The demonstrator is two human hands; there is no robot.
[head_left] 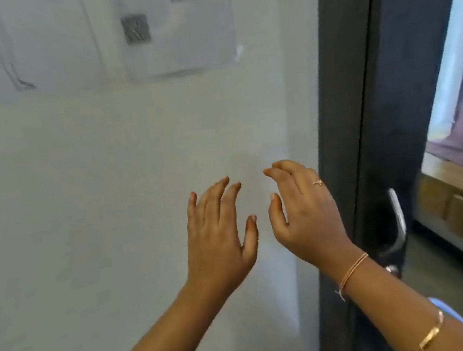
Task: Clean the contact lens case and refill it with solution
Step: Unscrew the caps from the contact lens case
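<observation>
Bangled right hand [307, 218] and left hand [217, 235] hover empty, fingers relaxed, before wall [81, 193].

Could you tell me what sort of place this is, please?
Probably an indoor hallway beside a doorway: a white wall with printed sheets, and a dark door frame with a metal handle.

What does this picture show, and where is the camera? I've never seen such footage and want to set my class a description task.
There is no machine: one camera worn on a person's head looks forward and down at their own bare hands. The left hand and right hand are raised, fingers loosely spread, holding nothing. Behind them is a white wall with papers stuck on it; to the right, a dark door frame and a metal door handle. No table and none of the task's items are in view.
</observation>
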